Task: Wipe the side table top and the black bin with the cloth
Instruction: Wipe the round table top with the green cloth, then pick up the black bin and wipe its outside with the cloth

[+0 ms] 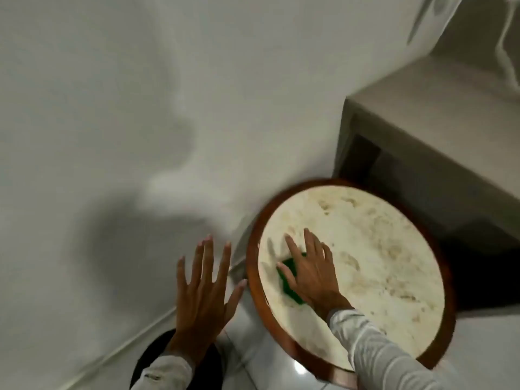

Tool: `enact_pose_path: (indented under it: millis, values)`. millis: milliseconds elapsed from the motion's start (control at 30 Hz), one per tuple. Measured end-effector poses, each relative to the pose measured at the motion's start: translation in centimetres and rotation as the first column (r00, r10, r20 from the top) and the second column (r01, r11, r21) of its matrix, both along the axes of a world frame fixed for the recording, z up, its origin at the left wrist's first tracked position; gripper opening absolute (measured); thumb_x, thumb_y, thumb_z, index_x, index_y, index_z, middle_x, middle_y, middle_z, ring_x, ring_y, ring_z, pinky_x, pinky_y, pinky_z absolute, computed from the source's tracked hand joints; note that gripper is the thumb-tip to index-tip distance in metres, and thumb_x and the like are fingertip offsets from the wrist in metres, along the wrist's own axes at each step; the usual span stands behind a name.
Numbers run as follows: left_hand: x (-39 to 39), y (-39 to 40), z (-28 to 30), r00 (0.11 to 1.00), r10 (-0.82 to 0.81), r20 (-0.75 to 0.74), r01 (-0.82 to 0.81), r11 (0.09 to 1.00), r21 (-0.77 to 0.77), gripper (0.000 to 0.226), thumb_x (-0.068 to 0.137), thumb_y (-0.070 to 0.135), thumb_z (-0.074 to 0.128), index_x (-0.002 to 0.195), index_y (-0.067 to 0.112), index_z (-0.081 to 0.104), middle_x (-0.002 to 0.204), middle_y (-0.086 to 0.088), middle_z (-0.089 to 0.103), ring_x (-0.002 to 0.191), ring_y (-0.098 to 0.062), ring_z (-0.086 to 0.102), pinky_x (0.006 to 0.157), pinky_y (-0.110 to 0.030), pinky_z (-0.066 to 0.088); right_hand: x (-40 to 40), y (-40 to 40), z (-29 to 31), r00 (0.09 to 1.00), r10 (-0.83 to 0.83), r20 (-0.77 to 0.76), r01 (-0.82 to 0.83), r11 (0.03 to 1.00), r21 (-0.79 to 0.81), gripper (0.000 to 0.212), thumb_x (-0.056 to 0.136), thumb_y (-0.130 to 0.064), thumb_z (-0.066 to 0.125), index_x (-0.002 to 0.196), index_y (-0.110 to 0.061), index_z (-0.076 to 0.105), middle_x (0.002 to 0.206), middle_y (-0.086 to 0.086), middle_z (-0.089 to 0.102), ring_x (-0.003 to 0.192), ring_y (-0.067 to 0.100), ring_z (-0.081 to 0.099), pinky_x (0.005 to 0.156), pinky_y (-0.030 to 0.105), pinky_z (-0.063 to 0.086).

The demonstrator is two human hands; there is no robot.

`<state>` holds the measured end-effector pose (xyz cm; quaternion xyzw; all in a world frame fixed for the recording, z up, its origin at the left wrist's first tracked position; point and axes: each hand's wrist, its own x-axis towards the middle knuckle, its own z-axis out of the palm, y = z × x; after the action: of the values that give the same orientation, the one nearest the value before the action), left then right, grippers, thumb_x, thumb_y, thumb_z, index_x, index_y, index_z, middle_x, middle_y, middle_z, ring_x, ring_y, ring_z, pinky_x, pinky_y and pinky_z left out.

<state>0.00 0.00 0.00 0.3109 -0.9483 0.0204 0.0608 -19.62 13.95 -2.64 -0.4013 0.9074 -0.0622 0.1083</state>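
- Small green cloth (289,280) is lying flat on the near-left part of the round cream stone-look desk top with the brown wooden rim (365,249), mostly covered by the palm.
- Right hand (311,270) is pressing down on the cloth, fingers spread and pointing up-left toward the white wall (140,94); the grip is flat and open-palmed, pinning the cloth rather than closing round it.
- Most of the unwiped-looking top is lying away and to the right of this grip, so the next stroke probably needs to go right and outward across the mottled patches.
- Left hand (204,294) is hovering open and empty, fingers splayed, just beside the desk's left rim; thumb looks near the rim, contact unclear.
- Round black bin (149,358) is sitting on the white tiled floor (261,347) below the left hand, left of the desk; the left hand is the nearer one to it.
- Bin looks not yet wiped; a judgement only.
- Grey boxy furniture (436,130) is standing behind the desk, at right.
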Motion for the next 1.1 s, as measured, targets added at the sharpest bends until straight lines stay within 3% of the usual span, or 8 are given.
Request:
enact_pose_path:
  millis: [133, 267, 400, 600, 700, 800, 967, 1100]
  values:
    - [2.3, -0.1, -12.0, 0.979, -0.025, 0.203, 0.026, 1.000, -0.002, 0.075, 0.097, 0.063, 0.046, 0.155, 0.016, 0.049, 0.161, -0.025, 0.047, 0.143, -0.043, 0.054, 0.110, -0.066, 0.049, 0.1, 0.7, -9.8, 0.997, -0.075, 0.014, 0.073, 0.993, 0.095, 0.070, 0.096, -0.065, 0.050, 0.157, -0.030, 0.044, 0.166, 0.023, 0.035, 0.145, 0.044, 0.042, 0.112, 0.054, 0.039]
    - [5.6, -0.1, -21.7, 0.948, -0.045, 0.316, 0.026, 0.998, 0.064, 0.075, 0.102, 0.063, 0.037, 0.159, 0.015, 0.043, 0.163, -0.024, 0.045, 0.146, -0.042, 0.052, 0.116, -0.066, 0.044, 1.1, 1.0, -15.7, 0.982, -0.180, -0.049, 0.173, 0.978, -0.118, 0.070, 0.083, -0.051, 0.069, 0.147, -0.023, 0.058, 0.155, 0.031, 0.048, 0.128, 0.053, 0.053, 0.101, 0.056, 0.045]
    - [8.8, -0.7, -27.6, 0.915, -0.044, 0.401, -0.043, 0.978, 0.205, 0.081, 0.102, 0.065, 0.036, 0.166, 0.018, 0.023, 0.173, -0.023, 0.024, 0.158, -0.042, 0.033, 0.127, -0.066, 0.026, 0.8, 0.0, -16.2, 0.957, -0.257, 0.136, 0.286, 0.916, -0.282, 0.063, 0.082, -0.040, 0.072, 0.141, -0.019, 0.062, 0.144, 0.029, 0.052, 0.129, 0.049, 0.052, 0.102, 0.049, 0.051]
    - [11.4, -4.4, -32.9, 0.891, -0.039, 0.452, -0.124, 0.938, 0.324, 0.077, 0.099, 0.060, 0.052, 0.161, 0.016, 0.038, 0.166, -0.028, 0.037, 0.153, -0.047, 0.039, 0.123, -0.062, 0.031, 9.8, -2.4, -12.6, 0.988, -0.065, 0.139, 0.143, 0.717, -0.683, 0.055, 0.077, -0.019, 0.070, 0.130, -0.005, 0.071, 0.137, 0.034, 0.056, 0.131, 0.038, 0.060, 0.111, 0.021, 0.046]
    - [11.8, -6.6, -36.6, 0.836, -0.022, 0.548, -0.257, 0.867, 0.427, 0.056, 0.104, 0.046, 0.047, 0.149, 0.013, 0.049, 0.157, -0.023, 0.046, 0.148, -0.041, 0.042, 0.124, -0.051, 0.031, 18.5, -3.2, -15.0, 0.969, 0.074, 0.234, 0.128, 0.663, -0.738, 0.053, 0.081, -0.025, 0.068, 0.132, -0.014, 0.067, 0.141, 0.025, 0.054, 0.129, 0.028, 0.061, 0.109, 0.017, 0.049]
    - [11.9, -7.7, -38.1, 0.878, -0.041, 0.478, -0.210, 0.862, 0.461, 0.050, 0.099, 0.046, 0.044, 0.128, 0.011, 0.065, 0.135, -0.020, 0.059, 0.125, -0.043, 0.059, 0.104, -0.049, 0.044, 24.0, -3.4, -19.8, 0.840, -0.008, 0.543, 0.396, 0.694, -0.602, 0.054, 0.081, -0.032, 0.069, 0.134, -0.025, 0.066, 0.145, 0.010, 0.059, 0.131, 0.017, 0.063, 0.107, 0.016, 0.051]
    - [17.4, -8.0, -37.0, 0.963, 0.125, 0.237, -0.229, 0.842, 0.489, 0.040, 0.094, 0.043, 0.065, 0.101, 0.005, 0.072, 0.107, -0.023, 0.066, 0.098, -0.045, 0.065, 0.086, -0.049, 0.055, 27.6, -3.2, -28.1, 0.358, -0.214, 0.909, 0.831, 0.516, -0.205, 0.039, 0.087, -0.021, 0.065, 0.126, -0.019, 0.070, 0.109, -0.013, 0.080, 0.102, 0.001, 0.074, 0.087, 0.019, 0.059]
    - [28.0, -7.9, -35.0, 0.957, 0.291, -0.002, -0.252, 0.831, 0.496, 0.042, 0.102, 0.052, 0.050, 0.108, 0.015, 0.069, 0.118, -0.008, 0.063, 0.110, -0.031, 0.059, 0.092, -0.044, 0.054, 29.9, -3.9, -31.2, 0.341, -0.144, 0.929, 0.712, 0.684, -0.155, 0.029, 0.090, -0.015, 0.060, 0.111, -0.031, 0.073, 0.089, -0.022, 0.077, 0.083, -0.008, 0.071, 0.074, 0.006, 0.052]
